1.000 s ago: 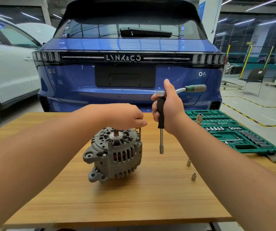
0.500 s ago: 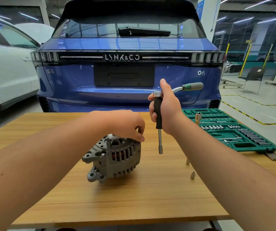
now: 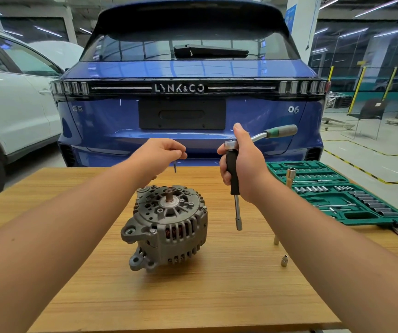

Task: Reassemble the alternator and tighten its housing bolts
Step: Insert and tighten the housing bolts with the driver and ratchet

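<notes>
You hold a long housing bolt (image 3: 175, 167) pinched in the fingertips of your left hand (image 3: 160, 155), hanging point-down above the far side of the alternator (image 3: 168, 225). The step in hand looks like feeding this bolt into its hole in the housing rim. Bring the tip straight down over the hole and keep the shank upright; a tilted bolt will catch on the fins rather than drop through both halves of the case. Let it slide under its own weight, then turn it a few times by finger so the thread starts clean before any tool touches it. If it binds early, lift it out and try again rather than forcing it.

Your right hand (image 3: 243, 169) is wrapped around the black grip of the ratchet (image 3: 235, 174), thumb up by the ratchet head, with the extension and its socket (image 3: 239, 223) pointing down, in the air, just to the right of the alternator and clear of it. Keep the tool parked there until the bolt is seated.

The alternator sits on the wooden table (image 3: 193, 296) with its shaft pointing up, below and slightly nearer to you than your left fingertips, not touching either hand. One bolt head (image 3: 204, 208) appears already seated on the right rim. Two loose sockets (image 3: 284, 260) lie on the table to the right, near the open green tool case (image 3: 351, 203); keep your right forearm from sweeping them off.
</notes>
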